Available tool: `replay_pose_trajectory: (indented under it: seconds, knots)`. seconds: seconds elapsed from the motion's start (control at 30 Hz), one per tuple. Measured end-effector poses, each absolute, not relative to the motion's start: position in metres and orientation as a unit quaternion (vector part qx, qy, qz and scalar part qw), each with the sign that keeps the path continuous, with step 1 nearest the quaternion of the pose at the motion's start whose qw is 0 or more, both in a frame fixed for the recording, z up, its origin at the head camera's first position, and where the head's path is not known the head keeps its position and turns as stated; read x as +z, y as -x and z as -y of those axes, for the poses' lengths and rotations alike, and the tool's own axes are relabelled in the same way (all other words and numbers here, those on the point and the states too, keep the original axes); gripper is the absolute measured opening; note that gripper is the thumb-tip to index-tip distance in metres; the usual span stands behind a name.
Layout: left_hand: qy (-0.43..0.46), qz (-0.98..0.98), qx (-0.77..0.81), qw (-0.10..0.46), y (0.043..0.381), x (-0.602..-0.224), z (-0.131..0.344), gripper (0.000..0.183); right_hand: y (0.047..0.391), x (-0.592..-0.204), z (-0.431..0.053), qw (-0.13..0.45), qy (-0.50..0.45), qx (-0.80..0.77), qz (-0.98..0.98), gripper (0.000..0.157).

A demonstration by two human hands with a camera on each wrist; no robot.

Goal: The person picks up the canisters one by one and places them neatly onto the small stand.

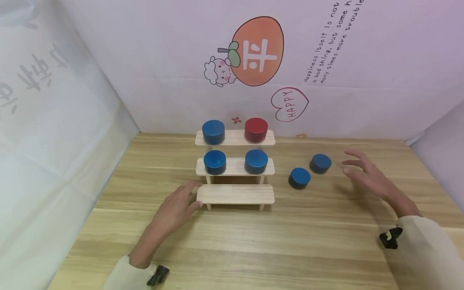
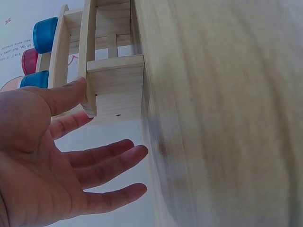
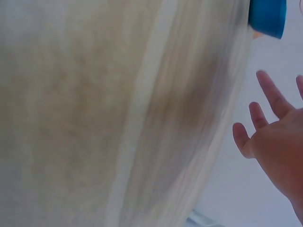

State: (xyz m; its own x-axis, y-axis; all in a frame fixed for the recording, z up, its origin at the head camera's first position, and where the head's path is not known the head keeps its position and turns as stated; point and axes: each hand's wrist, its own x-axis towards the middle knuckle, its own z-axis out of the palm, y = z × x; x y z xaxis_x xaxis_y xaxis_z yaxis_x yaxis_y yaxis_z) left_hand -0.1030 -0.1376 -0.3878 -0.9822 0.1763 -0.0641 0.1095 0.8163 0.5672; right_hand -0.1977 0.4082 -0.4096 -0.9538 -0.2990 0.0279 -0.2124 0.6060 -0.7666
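Observation:
A three-tier wooden stand stands on the table in the head view. My left hand is at the left end of its lowest board, thumb and index finger pinching the board's end in the left wrist view. The other fingers spread out free. Two blue cylinders sit on the middle board, and the top board bears a blue cylinder and a red cylinder. My right hand hovers over the table with loose, parted fingers, holding nothing. Nearest to it is a blue cylinder.
Another blue cylinder lies on the table between the stand and the right hand's side. Behind the wooden table rises a white printed backdrop. A white sheet lines the left side.

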Motion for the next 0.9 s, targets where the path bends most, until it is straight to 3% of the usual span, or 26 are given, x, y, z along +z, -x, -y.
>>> replay_pose_trajectory:
  seconds: [0.33, 0.9]
  knots:
    - [-0.07, -0.948, 0.302, 0.067, 0.102, -0.39, 0.136, 0.052, 0.212, -0.417, -0.41, 0.083, 0.145, -0.39, -0.906, 0.064]
    - [-0.074, -0.948, 0.302, 0.07, 0.105, -0.389, 0.14, 0.052, 0.23, -0.415, -0.376, 0.11, 0.126, -0.353, -0.92, 0.076]
